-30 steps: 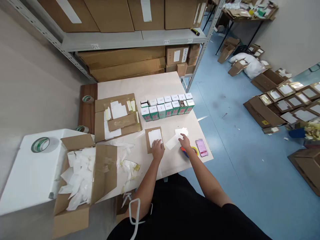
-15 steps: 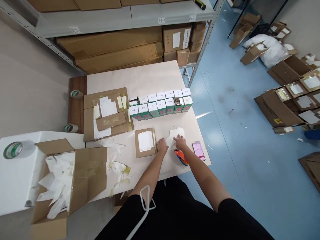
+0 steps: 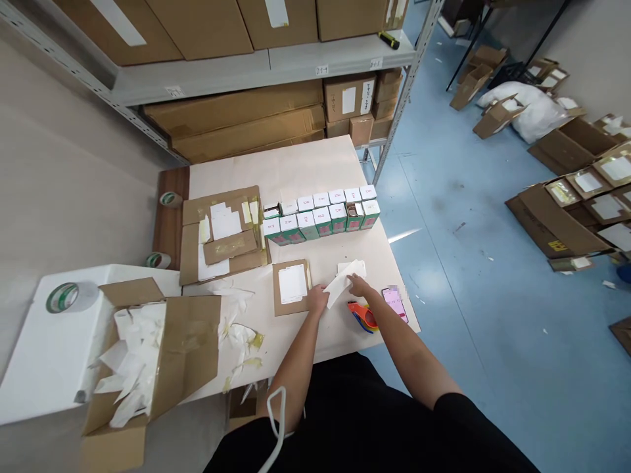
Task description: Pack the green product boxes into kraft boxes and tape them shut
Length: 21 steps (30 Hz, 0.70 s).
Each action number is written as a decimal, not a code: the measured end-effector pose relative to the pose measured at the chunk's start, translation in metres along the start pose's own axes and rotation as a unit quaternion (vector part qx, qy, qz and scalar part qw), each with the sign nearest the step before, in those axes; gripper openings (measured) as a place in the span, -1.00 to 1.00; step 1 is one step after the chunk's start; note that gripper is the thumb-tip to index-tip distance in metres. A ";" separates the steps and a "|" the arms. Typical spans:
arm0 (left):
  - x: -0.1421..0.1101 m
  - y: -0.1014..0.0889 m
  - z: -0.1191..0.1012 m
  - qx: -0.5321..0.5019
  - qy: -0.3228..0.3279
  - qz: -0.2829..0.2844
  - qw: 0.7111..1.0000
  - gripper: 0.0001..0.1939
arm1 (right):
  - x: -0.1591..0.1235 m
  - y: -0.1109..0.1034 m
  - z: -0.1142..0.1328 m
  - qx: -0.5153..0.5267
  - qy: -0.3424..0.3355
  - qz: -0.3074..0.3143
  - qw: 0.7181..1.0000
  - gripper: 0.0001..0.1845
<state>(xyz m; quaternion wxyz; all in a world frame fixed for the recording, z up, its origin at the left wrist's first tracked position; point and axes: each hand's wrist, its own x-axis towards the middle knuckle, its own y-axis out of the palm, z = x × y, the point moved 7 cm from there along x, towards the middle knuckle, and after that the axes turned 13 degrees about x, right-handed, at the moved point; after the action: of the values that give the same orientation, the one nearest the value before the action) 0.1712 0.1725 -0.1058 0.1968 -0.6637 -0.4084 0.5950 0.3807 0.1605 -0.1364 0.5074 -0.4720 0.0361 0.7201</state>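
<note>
Between my two hands is a white paper sheet, tilted above the table. My left hand pinches its lower left edge, beside a flat cardboard piece with a white label on it. My right hand grips the sheet's right edge with closed fingers. Behind the sheet more white paper lies on the table, partly covered. An orange and blue tape dispenser rests below my right forearm's near end, and a phone with a lit screen lies to its right.
Two rows of small white and green boxes stand behind my hands. Flattened cardboard lies at left, near an open carton full of paper scraps. Crumpled strips lie at the table's near left. A shelf rises behind.
The white sheet has come up off the table and now tilts between my hands. My view has shifted, so more of the upper shelf shows.
</note>
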 end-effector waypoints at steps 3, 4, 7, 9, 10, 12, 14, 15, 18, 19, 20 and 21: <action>-0.008 -0.021 0.006 -0.052 -0.018 -0.017 0.998 -0.66 | -0.022 0.005 0.019 0.028 -0.052 -0.024 0.998 -0.08; -0.010 -0.027 0.005 -0.072 -0.020 -0.019 0.997 -0.63 | -0.031 0.010 0.028 0.038 -0.086 -0.033 0.995 -0.04; -0.015 -0.042 -0.006 -0.163 -0.005 0.002 0.987 -0.49 | -0.062 0.027 0.060 0.057 -0.196 -0.049 0.978 0.05; -0.020 -0.050 -0.021 -0.247 0.026 0.026 0.968 -0.48 | -0.079 0.025 0.074 0.093 -0.240 -0.100 0.961 -0.19; -0.022 -0.055 -0.031 -0.288 0.047 0.036 0.956 -0.50 | -0.085 0.019 0.078 0.120 -0.252 -0.132 0.951 -0.35; -0.028 -0.066 -0.048 -0.345 0.091 0.036 0.933 -0.49 | -0.095 0.001 0.079 0.188 -0.257 -0.183 0.930 -0.57; -0.033 -0.082 -0.059 -0.350 0.128 -0.001 0.928 -0.48 | -0.100 -0.022 0.075 0.264 -0.237 -0.206 0.912 -0.64; -0.035 -0.090 -0.064 -0.332 0.143 -0.022 0.932 -0.50 | -0.103 -0.034 0.071 0.306 -0.222 -0.210 0.902 -0.65; -0.040 -0.104 -0.081 -0.231 0.217 -0.021 0.948 -0.51 | -0.112 -0.064 0.061 0.451 -0.193 -0.223 0.842 -0.62; -0.042 -0.104 -0.088 -0.196 0.251 0.000 0.948 -0.47 | -0.116 -0.071 0.059 0.498 -0.193 -0.222 0.816 -0.59; -0.045 -0.104 -0.095 -0.169 0.283 0.019 0.944 -0.45 | -0.118 -0.076 0.058 0.540 -0.192 -0.217 0.790 -0.56; -0.047 -0.105 -0.100 -0.153 0.312 0.031 0.937 -0.47 | -0.120 -0.080 0.055 0.572 -0.191 -0.213 0.769 -0.54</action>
<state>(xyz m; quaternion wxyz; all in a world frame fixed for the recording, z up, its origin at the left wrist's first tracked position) 0.2360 0.2208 0.0237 0.1919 -0.8502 -0.3918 0.2948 0.4108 0.1446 0.0145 0.8202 0.0570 0.2423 0.5151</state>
